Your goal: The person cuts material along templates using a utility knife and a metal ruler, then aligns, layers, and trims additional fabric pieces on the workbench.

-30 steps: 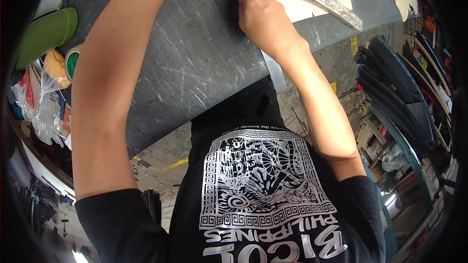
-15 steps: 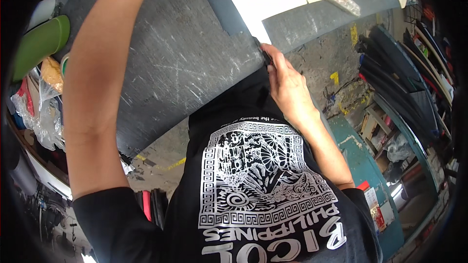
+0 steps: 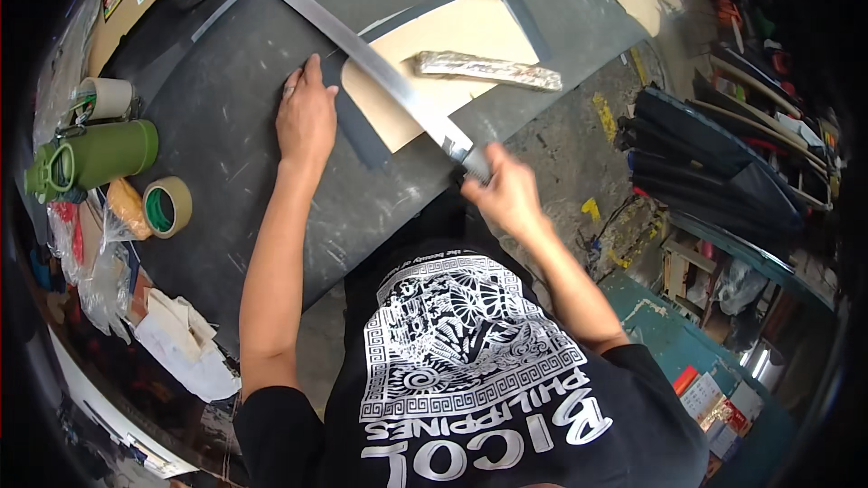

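"What's changed?"
"My left hand (image 3: 307,122) is in view now, palm down on the tabletop (image 3: 371,201), fingers slightly spread, holding nothing. My right hand (image 3: 506,185), which had a dark tool in it, is now closed round the near end of the ruler (image 3: 369,56); blur hides whether the tool is there too."
"Meaning what for the work?"
"I'd judge the ruler is being shifted, not serving as an edge: it slants from far left to near right, over the left part of the card (image 3: 470,27)."
"And the surface?"
"A foil-wrapped bar (image 3: 488,70) lies partly on the card, right of the ruler. A green bottle (image 3: 99,158) and a tape roll (image 3: 169,206) are at my left."
"The room?"
"Dark sheets (image 3: 714,158) stacked at right, yellow marks (image 3: 590,209) on the floor."
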A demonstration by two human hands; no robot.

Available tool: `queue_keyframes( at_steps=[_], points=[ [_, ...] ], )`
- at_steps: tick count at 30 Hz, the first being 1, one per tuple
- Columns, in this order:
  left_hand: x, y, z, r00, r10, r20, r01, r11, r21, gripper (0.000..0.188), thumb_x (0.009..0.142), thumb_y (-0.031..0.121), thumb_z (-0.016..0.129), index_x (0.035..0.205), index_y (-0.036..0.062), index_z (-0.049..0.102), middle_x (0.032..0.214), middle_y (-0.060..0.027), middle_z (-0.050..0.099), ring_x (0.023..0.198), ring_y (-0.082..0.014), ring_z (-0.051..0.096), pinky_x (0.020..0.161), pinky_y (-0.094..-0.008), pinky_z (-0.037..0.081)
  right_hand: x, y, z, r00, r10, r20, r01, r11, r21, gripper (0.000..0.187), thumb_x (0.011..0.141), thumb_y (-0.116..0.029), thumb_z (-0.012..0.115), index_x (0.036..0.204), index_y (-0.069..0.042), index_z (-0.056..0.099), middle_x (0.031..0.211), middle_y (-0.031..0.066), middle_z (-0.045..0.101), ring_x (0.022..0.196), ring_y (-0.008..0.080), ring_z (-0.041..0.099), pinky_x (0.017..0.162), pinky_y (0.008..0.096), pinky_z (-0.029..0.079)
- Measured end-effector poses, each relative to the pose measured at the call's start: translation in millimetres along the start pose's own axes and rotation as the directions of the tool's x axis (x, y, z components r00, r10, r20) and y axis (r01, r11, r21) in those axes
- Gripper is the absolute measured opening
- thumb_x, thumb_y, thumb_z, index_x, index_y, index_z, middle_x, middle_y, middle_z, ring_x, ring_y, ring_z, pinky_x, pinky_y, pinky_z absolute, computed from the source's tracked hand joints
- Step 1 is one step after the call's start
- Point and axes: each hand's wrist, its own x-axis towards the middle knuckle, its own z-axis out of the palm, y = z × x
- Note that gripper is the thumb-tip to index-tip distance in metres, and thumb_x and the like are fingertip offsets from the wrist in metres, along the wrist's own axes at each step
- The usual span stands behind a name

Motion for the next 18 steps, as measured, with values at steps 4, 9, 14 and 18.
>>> queue_keyframes(
  at_steps=[4,9,14,18],
  points=[
    [71.0,115.9,13.1,0.984,-0.167,0.064,0.164,0.985,0.045,0.051,0.094,0.010,0.069,0.141,-0.0014,0.055,0.134,-0.0229,0.064,0.125,-0.0399,0.060,0.102,-0.0446,0.051,148.3,104.8,-195.4,0.926,-0.274,-0.259,0.256,0.961,-0.101,0.040,0.076,-0.020,0.079,0.104,-0.004,0.056,0.091,0.0208,0.067,0.086,0.0383,0.067,0.076,0.0451,0.052],
    [34.8,121.6,9.3,0.934,-0.342,0.109,0.332,0.938,0.097,0.050,0.090,0.006,0.071,0.138,0.0010,0.058,0.124,-0.0201,0.071,0.113,-0.0388,0.067,0.098,-0.0444,0.054,282.0,199.8,-252.8,0.885,-0.415,-0.213,0.354,0.895,-0.271,0.050,0.079,-0.036,0.079,0.111,-0.003,0.059,0.084,0.0202,0.063,0.080,0.0372,0.065,0.072,0.0453,0.048],
    [45.9,139.0,7.2,0.873,-0.487,-0.025,0.487,0.873,0.016,0.049,0.088,0.007,0.073,0.136,0.0047,0.062,0.112,-0.0214,0.074,0.103,-0.0379,0.072,0.093,-0.0448,0.057,412.1,172.6,-333.2,0.785,-0.606,-0.126,0.506,0.745,-0.435,0.048,0.081,-0.031,0.080,0.116,-0.004,0.061,0.095,0.0190,0.066,0.089,0.0380,0.065,0.079,0.0449,0.051],
    [46.5,145.3,2.9,0.820,-0.572,-0.034,0.567,0.818,-0.096,0.050,0.086,0.008,0.074,0.135,0.0067,0.064,0.112,-0.0190,0.075,0.103,-0.0365,0.072,0.092,-0.0428,0.056,421.8,154.3,-301.3,0.590,-0.806,-0.042,0.721,0.550,-0.422,0.039,0.082,-0.021,0.079,0.114,-0.005,0.063,0.106,0.0163,0.066,0.101,0.0379,0.064,0.088,0.0436,0.052]
  ],
)
